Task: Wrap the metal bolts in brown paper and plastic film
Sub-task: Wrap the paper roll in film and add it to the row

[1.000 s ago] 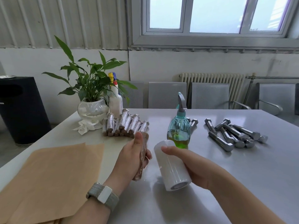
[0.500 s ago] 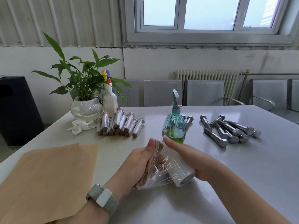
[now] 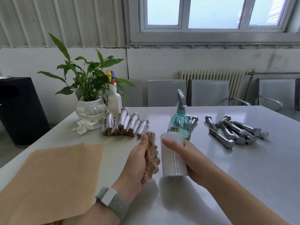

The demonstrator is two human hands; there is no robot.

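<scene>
Grey table point(image 3: 243, 184), both hands up: L point(image 3: 138, 161) round paper-wrapped bolt point(image 3: 150, 157), R point(image 3: 186, 158) round film roll point(image 3: 172, 157).

My left hand point(image 3: 138, 161) grips a paper-wrapped bolt point(image 3: 150, 157) upright above the tabletop point(image 3: 243, 172); just beside it my right hand point(image 3: 186, 157) holds the plastic film roll point(image 3: 172, 157). Bare bolts point(image 3: 233, 131) lie beyond that roll, sheets of brown paper point(image 3: 53, 176) left of it.

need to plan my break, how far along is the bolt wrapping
Done: a pile of wrapped bolts by the plant. In hand: left hand grips a paper-wrapped bolt, right hand holds the film roll. Left: bare bolts on the right.
</scene>
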